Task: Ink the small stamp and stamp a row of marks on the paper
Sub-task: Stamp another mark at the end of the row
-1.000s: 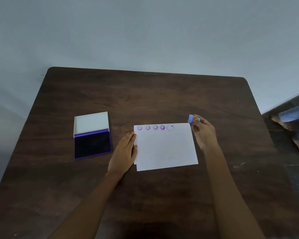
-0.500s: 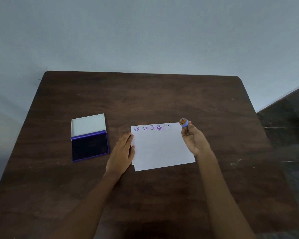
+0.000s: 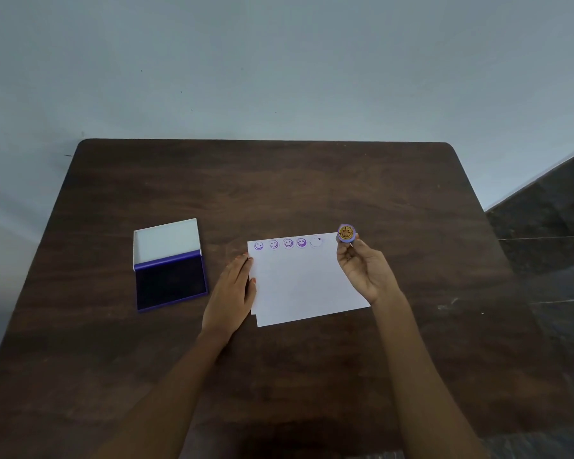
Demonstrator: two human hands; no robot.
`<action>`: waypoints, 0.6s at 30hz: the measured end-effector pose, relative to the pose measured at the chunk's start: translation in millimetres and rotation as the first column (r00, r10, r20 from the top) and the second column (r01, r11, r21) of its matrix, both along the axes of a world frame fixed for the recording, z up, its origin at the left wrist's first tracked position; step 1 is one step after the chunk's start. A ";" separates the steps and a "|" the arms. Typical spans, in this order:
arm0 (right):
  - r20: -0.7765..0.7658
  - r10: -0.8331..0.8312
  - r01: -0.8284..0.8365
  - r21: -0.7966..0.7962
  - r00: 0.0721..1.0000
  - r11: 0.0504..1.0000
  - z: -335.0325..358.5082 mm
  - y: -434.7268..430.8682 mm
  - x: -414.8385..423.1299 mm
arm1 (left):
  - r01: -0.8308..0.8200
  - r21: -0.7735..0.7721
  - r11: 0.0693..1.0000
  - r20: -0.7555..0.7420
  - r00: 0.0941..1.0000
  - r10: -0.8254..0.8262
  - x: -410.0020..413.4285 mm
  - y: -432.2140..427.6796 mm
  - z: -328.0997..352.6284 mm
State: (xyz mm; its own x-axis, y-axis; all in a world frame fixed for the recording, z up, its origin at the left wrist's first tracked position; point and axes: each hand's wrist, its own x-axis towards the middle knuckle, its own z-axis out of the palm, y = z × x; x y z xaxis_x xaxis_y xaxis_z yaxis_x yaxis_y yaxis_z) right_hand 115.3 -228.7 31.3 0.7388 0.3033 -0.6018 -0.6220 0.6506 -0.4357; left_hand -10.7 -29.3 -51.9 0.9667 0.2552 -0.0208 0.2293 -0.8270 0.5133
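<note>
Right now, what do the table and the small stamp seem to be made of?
Table: probably dark wood or wood-look laminate, with visible grain streaks and a matte finish. Small stamp: likely a purple plastic barrel with an orange-yellow rubbery face, showing a raised smiley pattern; the material is not certain.

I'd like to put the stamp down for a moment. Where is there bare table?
Bare table right of the paper, and behind it toward the wall. It is tighter between ink pad and paper, where the left hand rests.

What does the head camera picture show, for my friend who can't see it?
The right hand holds a small stamp face-up beside a paper with five marks, the last faint. The left hand rests on the paper's edge, near an open ink pad.
</note>
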 end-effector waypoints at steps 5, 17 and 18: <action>0.031 0.023 -0.023 -0.007 0.999 1.000 2.2 -2.4 -5.4 | -0.010 -0.013 1.000 0.007 1.000 0.010 -1.0 -0.4 0.0; 0.097 0.047 -0.045 -0.025 0.994 0.999 1.0 -9.4 -20.7 | -0.015 -0.108 0.994 0.024 1.000 0.018 -1.6 -0.8 4.6; 0.106 0.057 -0.053 -0.043 0.993 0.998 -0.5 -8.8 -22.1 | -0.018 -0.129 0.991 0.027 0.999 0.021 -1.3 -0.5 5.5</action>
State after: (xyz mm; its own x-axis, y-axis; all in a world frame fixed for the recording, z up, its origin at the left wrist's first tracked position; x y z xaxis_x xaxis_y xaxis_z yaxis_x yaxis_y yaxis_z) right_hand 93.2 -237.4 30.8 0.7824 0.3224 -0.5328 -0.6048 0.5974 -0.5266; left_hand -12.0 -29.8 -46.4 0.9622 0.2710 -0.0274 0.2287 -0.7490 0.6219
